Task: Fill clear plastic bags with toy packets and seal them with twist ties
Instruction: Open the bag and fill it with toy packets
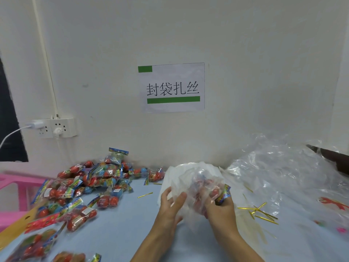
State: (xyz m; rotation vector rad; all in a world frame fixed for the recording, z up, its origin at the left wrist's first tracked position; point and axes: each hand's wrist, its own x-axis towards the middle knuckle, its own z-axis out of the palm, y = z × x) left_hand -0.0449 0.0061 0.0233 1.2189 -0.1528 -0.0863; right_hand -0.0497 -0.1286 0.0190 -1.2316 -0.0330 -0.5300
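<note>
A clear plastic bag [190,184] is held up over the blue table, in front of a stack of flat clear bags [173,172]. My left hand [171,207] pinches the bag's left edge between thumb and fingers. My right hand [220,208] grips a toy packet [222,194] with red balls and a colourful header, partly inside the bag. A large pile of toy packets [90,184] lies on the left of the table. Gold twist ties [261,212] lie scattered to the right of my hands, and one gold twist tie [145,195] lies left of them.
A heap of crumpled clear plastic [283,171] fills the right side. A pink plastic stool [13,188] stands at the left edge. A wall socket [54,127] with plugs and a paper sign [172,87] are on the white wall behind.
</note>
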